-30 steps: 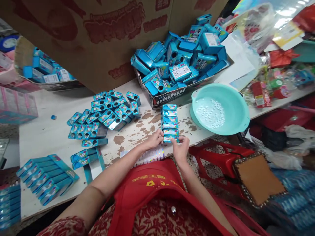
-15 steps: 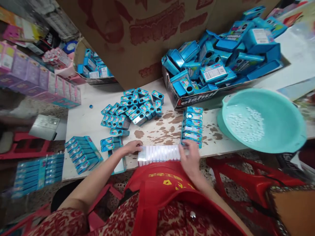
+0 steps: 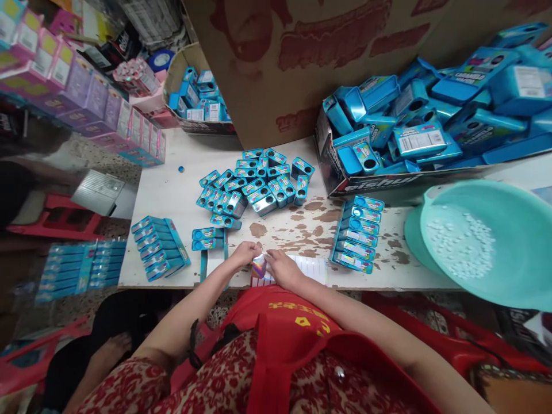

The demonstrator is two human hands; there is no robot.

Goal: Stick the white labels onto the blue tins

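Observation:
My left hand (image 3: 246, 254) pinches the near-left end of a glossy sticker sheet, where a small shiny, coloured piece (image 3: 259, 265) is lifted. My right hand (image 3: 282, 269) lies over the same sheet, its fingertips closed on that piece close to the left fingers. The rest of the white, strip-divided sticker sheet (image 3: 311, 268) shows flat on the table edge to the right of my right hand. Two blue tins (image 3: 203, 244) sit in a tray left of my left hand. Beyond both hands stands a cluster of blue tins with round holes (image 3: 254, 184).
A tray of blue tins (image 3: 357, 234) stands to the right, another (image 3: 159, 247) to the left. A turquoise basin (image 3: 513, 230) holds small white pieces. Behind are a carton heaped with blue tins (image 3: 388, 183) and a tall cardboard box (image 3: 263, 75). Pink and purple boxes (image 3: 99, 103) line the far left.
My right hand has moved left from the sheet's right end to its left end, meeting my left hand. A coloured piece now shows raised there. The view has shifted.

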